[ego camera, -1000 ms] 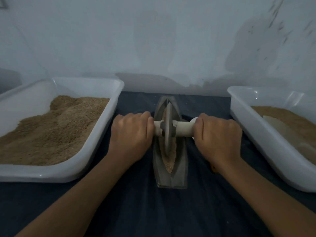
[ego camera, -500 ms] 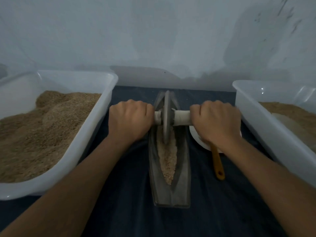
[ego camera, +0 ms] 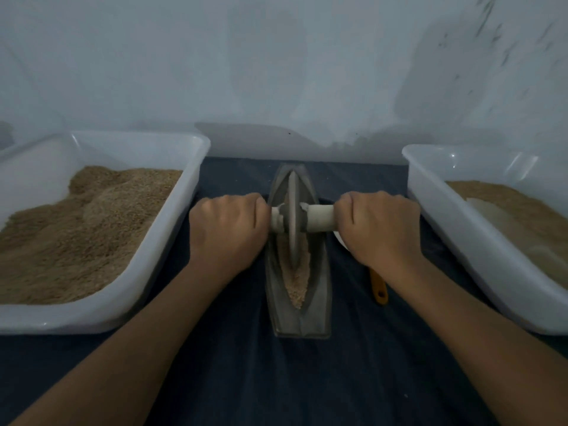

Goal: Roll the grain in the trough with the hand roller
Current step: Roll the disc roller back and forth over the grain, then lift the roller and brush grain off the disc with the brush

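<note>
- Hands: our left hand and right hand each grip one end of the hand roller at frame centre.
- Its disc stands in the trough, on the grain.

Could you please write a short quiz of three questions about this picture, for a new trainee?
1. True or false: both hands grip the handle of the roller.
2. Where does the disc of the roller stand? A) in the left tub B) in the trough C) on the cloth
3. Fill in: beside the right wrist lies a tool with an ______ handle.

Key
1. True: the left hand and the right hand each hold one end.
2. B: it stands in the trough, on the grain.
3. Orange: the orange handle lies on the dark cloth.
</note>
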{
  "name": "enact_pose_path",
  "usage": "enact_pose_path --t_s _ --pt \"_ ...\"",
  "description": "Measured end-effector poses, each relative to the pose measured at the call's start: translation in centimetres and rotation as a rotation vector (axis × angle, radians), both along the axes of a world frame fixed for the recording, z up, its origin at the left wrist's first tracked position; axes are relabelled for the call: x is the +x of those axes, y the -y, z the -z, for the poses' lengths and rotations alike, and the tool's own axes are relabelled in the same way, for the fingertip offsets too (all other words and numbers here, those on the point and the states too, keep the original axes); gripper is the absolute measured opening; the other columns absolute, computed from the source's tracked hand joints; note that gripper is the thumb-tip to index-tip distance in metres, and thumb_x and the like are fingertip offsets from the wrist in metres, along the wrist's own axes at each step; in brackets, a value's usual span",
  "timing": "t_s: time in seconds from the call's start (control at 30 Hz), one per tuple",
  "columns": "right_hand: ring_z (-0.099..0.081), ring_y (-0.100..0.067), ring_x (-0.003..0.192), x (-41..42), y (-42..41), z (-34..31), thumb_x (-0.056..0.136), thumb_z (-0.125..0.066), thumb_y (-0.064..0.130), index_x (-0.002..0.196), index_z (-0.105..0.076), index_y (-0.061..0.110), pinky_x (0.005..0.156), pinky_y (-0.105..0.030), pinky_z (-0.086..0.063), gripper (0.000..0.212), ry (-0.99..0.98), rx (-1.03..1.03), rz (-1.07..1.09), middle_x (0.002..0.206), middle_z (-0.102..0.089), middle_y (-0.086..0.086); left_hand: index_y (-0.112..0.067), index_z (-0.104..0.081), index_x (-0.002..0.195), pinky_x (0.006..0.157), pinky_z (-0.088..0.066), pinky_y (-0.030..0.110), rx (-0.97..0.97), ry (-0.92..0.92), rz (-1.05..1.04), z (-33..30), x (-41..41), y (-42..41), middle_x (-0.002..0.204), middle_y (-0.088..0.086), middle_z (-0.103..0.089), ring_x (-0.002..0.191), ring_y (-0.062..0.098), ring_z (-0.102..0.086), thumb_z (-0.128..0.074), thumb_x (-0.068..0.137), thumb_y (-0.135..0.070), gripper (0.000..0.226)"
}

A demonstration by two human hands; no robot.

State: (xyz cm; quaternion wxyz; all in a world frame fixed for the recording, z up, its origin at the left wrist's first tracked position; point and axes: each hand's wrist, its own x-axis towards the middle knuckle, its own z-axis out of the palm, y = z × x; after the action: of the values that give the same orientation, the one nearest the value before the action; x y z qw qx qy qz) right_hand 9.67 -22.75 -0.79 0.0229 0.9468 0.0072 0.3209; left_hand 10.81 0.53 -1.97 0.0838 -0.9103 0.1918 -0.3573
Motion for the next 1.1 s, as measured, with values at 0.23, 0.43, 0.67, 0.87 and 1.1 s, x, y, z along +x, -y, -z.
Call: enact_pose_path --t_s 0.23,0.43,0.67,0.87,1.1 --pt "-0.036 -0.016 0.047 -3.5 -0.1 0.9 0.106 -0.027 0.031 0.072 -0.047 0.021 0.054 -0.035 -0.029 0.041 0.168 0.022 -0.111 0.057 -0.042 0.006 -0.023 -0.039 0.073 0.057 -0.029 0.040 -0.351 -0.005 0.119 0.4 -3.2 -0.4 0.060 -0.006 -0.039 0.052 0.021 -0.036 -0.034 0.106 -0.021 0.033" --pt "-0.032 -0.015 0.041 0.5 0.4 0.3 0.099 -0.027 0.034 0.055 -0.047 0.020 0.047 -0.029 -0.022 0.050 0.085 0.026 -0.103 0.047 -0.037 0.007 -0.015 -0.048 0.069 0.052 -0.021 0.028 0.005 0.035 -0.052 0.2 -0.7 -0.2 0.056 0.001 -0.042 0.045 0.019 -0.037 -0.045 0.096 -0.003 0.030" --pt "-0.046 -0.026 0.059 7.8 1.8 -1.2 0.089 -0.014 0.045 0.068 -0.053 0.012 0.054 -0.034 -0.021 0.055 -0.242 0.042 -0.015 0.066 -0.051 -0.007 -0.020 -0.046 0.086 0.053 -0.018 0.028 0.090 -0.111 -0.087 -1.2 6.1 1.4 0.073 0.000 -0.029 0.068 0.024 -0.037 -0.022 0.097 -0.015 0.027" --pt "-0.046 -0.024 0.060 7.4 1.2 -1.5 0.092 -0.012 0.045 0.069 -0.054 0.014 0.054 -0.033 -0.020 0.056 -0.296 0.047 0.030 0.067 -0.053 -0.005 -0.017 -0.058 0.093 0.057 -0.028 0.032 -0.033 -0.175 -0.108 -1.6 6.2 1.4 0.082 0.005 -0.050 0.072 0.026 -0.047 -0.013 0.091 -0.021 0.045" --pt "-0.049 -0.021 0.079 1.1 0.6 -2.0 0.106 -0.036 0.034 0.078 -0.054 0.019 0.068 -0.040 -0.036 0.036 0.036 -0.038 -0.164 0.080 -0.054 0.004 -0.022 -0.044 0.074 0.056 -0.025 0.025 -0.100 -0.188 -0.107 -0.1 2.4 0.7 0.069 0.000 -0.045 0.059 0.023 -0.044 -0.016 0.095 -0.023 0.036"
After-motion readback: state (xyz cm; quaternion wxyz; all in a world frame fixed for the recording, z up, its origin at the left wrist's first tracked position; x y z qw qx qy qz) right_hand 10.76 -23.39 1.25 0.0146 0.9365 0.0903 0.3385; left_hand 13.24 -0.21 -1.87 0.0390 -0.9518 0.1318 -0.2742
